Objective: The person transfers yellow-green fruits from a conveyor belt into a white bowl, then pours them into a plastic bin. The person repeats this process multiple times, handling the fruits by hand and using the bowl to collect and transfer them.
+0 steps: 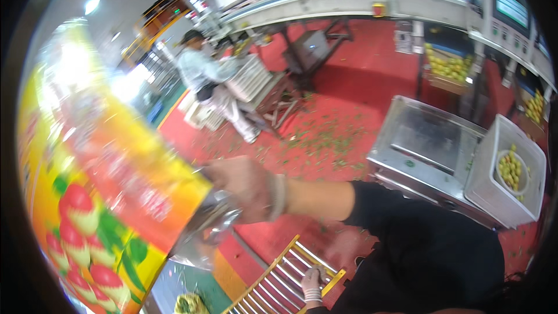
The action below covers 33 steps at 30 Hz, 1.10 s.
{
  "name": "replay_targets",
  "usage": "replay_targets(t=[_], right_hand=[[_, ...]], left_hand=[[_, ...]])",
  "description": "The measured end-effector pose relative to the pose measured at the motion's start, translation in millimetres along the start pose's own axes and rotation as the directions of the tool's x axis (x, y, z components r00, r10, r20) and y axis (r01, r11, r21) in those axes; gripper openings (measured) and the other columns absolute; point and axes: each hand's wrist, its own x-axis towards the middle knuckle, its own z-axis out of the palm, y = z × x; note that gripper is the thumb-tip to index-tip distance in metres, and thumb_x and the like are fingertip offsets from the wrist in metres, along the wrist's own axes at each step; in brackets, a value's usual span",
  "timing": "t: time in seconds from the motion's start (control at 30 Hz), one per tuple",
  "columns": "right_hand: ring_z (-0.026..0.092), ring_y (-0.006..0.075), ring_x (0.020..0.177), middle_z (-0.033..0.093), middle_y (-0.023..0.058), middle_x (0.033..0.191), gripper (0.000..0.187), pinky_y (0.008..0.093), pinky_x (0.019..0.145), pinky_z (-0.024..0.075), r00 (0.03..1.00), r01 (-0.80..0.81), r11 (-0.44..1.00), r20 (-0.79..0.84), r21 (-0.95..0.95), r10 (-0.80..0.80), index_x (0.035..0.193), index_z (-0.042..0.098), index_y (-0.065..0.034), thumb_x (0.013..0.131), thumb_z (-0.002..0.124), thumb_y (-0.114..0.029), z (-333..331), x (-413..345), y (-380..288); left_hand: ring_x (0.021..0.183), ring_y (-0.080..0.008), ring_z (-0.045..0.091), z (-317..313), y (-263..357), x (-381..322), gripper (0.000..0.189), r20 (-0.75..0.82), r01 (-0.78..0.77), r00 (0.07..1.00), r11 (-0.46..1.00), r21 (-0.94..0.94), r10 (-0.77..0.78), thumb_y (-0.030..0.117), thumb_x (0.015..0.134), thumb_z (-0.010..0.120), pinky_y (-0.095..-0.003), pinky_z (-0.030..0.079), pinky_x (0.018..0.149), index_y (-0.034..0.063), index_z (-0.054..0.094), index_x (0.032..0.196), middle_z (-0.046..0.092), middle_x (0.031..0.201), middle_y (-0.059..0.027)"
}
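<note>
My right hand (pixel 246 189), blurred and with a pale cuff at the wrist, is closed on the edge of a large yellow and orange printed fruit package (pixel 126 174). Pictures of red-and-white fruit and green leaves cover the package. Shiny clear plastic film (pixel 202 237) shows by my fingers, and light glares off the upper part. Lower down, my left hand (pixel 312 282) in a pale glove appears over the end of a yellow-framed roller conveyor (pixel 279 277). Whether it touches the rollers, or how its fingers are set, I cannot tell.
To the right stand a steel bench (pixel 429 139) and a white plastic crate (pixel 484 179) holding a bowl of fruit (pixel 510 170). Beyond, a co-worker (pixel 205 69) leans over a white crate (pixel 250 78). A sorting machine (pixel 322 0) spans the back. Leaves litter the red floor (pixel 366 78).
</note>
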Motion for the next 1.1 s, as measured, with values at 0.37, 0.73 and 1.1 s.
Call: replay_targets(t=[0.37,0.73,1.1], right_hand=[[0.068,0.039,0.08,0.068,0.0242,0.085,0.041,0.0439,0.075,0.0542,0.472,-0.822,0.319,-0.252,-0.472,0.845,0.089,0.07,-0.0014,0.087,0.065,-0.042,-363,-202,25],[0.061,0.0386,0.115,0.063,0.0202,0.125,0.097,0.043,0.097,0.0481,-0.192,-0.655,-0.193,-0.087,-0.731,0.978,0.152,0.03,-0.0038,0.082,0.066,-0.062,-520,-295,14],[0.068,0.0276,0.107,0.068,0.0048,0.123,0.032,0.0405,0.086,0.0561,-0.057,-0.409,-0.196,-0.189,-0.891,0.98,0.118,0.07,-0.0275,0.087,0.061,-0.025,-566,-372,-15]], left_hand=[[0.121,-0.0352,0.059,359,244,-2,0.044,0.664,0.41,0.74,0.854,-0.32,-0.107,0.026,0.1,0.057,-0.0509,0.047,0.106,0.0024,0.049,0.135,0.06,0.128,-0.0161],[0.129,-0.0293,0.054,529,239,79,0.06,0.926,0.117,0.14,0.934,0.336,-0.351,0.035,0.101,0.056,-0.0423,0.046,0.106,0.0003,0.04,0.148,0.05,0.146,-0.0143],[0.125,-0.033,0.054,733,427,128,0.054,0.844,-0.985,-0.174,-0.106,-0.139,0.507,0.011,0.074,0.078,-0.0487,0.042,0.107,0.009,0.062,0.126,0.061,0.127,-0.015]])
